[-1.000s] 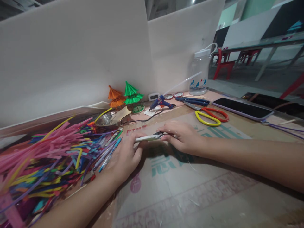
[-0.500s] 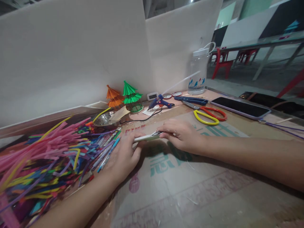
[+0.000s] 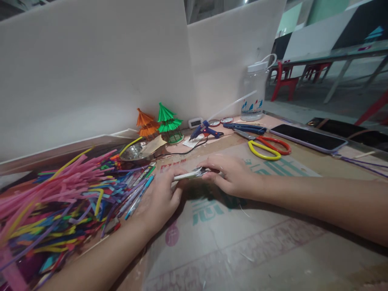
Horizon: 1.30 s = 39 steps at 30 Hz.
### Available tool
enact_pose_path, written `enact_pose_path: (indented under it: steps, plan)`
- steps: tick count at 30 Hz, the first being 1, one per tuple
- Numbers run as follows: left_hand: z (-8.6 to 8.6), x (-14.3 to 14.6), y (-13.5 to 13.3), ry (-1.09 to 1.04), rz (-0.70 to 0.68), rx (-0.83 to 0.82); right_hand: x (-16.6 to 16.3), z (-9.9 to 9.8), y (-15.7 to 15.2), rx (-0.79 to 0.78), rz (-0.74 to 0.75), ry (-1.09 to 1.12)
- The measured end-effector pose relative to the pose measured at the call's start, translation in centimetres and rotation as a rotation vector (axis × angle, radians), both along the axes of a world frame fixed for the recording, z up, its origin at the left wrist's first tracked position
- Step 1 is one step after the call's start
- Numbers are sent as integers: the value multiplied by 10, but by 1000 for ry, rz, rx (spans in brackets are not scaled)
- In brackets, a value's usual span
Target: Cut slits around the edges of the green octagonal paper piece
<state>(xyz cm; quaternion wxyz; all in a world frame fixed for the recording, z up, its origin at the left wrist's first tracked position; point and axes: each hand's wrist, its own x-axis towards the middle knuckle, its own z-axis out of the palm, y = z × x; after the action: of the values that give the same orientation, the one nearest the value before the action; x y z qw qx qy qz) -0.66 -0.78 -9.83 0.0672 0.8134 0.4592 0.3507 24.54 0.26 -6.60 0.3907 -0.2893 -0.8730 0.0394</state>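
My left hand is closed round the left end of a thin, flat white piece, held just above the printed sheet. My right hand pinches at the other end, where a small dark and silvery part shows by the fingertips. What this part is I cannot make out. Beneath both hands lies the clear-covered sheet with green and red print. Several pens lie beside my left hand. Scissors with one yellow and one red handle rest beyond my right forearm.
Pipe cleaners are heaped at left, near a metal bowl. Orange and green roofed models stand at the back, with a blue glue gun, pliers, a bottle and a phone further right.
My right fingertips have shifted slightly on the right end of the white piece. Both hands stay in about the same place; the whole view has moved a little.
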Motion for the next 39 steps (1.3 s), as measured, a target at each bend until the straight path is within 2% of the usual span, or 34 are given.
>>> enact_pose_path:
  steps: [10, 16, 21, 24, 28, 31, 35, 39]
  plan:
    - [6, 3, -5, 38, 9, -57, -1, -2, 0, 60, 15, 4]
    - [4, 2, -4, 37, -6, -32, -1, -3, 1, 28, 15, 37]
    - [-2, 3, -2, -126, 43, -73, 3, -1, -1, 19, 23, 150]
    - [-4, 6, 1, -260, 57, -114, 5, -3, 3, -60, -15, 224]
    - [-3, 9, 2, -335, 75, -157, 1, -8, 13, -280, -121, 250]
    - [3, 12, 1, -386, 50, -193, -3, -10, 17, -375, -110, 220]
    - [10, 15, 0, -340, -5, -217, -3, -11, 15, -386, -82, 191]
    - [8, 12, 2, -320, 8, -183, -1, -9, 11, -313, -85, 126]
